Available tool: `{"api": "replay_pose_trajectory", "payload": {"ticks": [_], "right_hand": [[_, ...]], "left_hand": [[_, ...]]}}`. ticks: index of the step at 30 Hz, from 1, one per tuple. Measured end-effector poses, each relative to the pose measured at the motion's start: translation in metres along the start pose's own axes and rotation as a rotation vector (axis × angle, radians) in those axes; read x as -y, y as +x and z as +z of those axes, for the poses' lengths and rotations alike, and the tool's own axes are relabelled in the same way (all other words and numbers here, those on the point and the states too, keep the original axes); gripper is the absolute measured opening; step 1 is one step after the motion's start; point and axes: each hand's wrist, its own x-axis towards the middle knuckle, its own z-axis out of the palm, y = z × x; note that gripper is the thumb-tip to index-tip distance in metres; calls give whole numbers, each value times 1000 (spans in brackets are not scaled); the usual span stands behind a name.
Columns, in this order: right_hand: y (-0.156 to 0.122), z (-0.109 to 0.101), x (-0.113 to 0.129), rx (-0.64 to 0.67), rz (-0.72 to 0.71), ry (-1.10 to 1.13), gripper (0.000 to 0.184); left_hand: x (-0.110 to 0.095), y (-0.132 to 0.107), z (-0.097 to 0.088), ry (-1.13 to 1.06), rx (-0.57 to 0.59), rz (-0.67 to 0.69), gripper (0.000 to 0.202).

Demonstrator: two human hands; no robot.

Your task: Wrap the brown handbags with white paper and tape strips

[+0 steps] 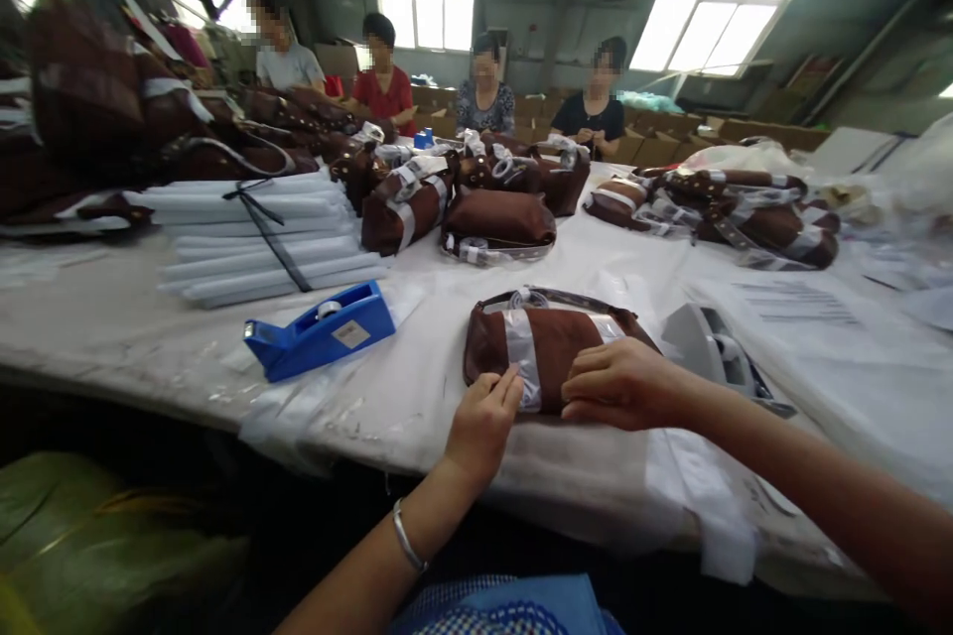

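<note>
A brown bag point(551, 337) wrapped with bands of clear plastic lies on the white table point(111, 317) right in front of me. My left hand point(483, 422) sits at the bag's near edge, fingers bent and pinching the lower end of a plastic band. My right hand point(621, 382) lies flat over the bag's near right part, fingers together and pressing down. A silver bracelet circles my left wrist.
A blue tape dispenser point(322, 327) stands left of the bag, a grey one point(715, 352) to its right. Stacked white paper packs point(260, 238) and piles of brown bags point(476, 198) fill the table's back. Several people sit at the far side.
</note>
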Motion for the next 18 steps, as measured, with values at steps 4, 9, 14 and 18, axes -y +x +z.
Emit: {"api": "replay_pose_trajectory", "payload": {"ticks": [4, 9, 14, 18], "right_hand": [[36, 3, -28, 133, 36, 42, 31], [78, 14, -60, 260, 62, -194, 24], [110, 11, -58, 438, 132, -429, 18], [121, 13, -56, 469, 145, -476, 27]], "left_hand": [[-1, 0, 2, -28, -18, -9, 36], [-2, 0, 3, -9, -35, -7, 34], [-2, -1, 4, -2, -30, -12, 30], [-2, -1, 6, -11, -35, -4, 31]]}}
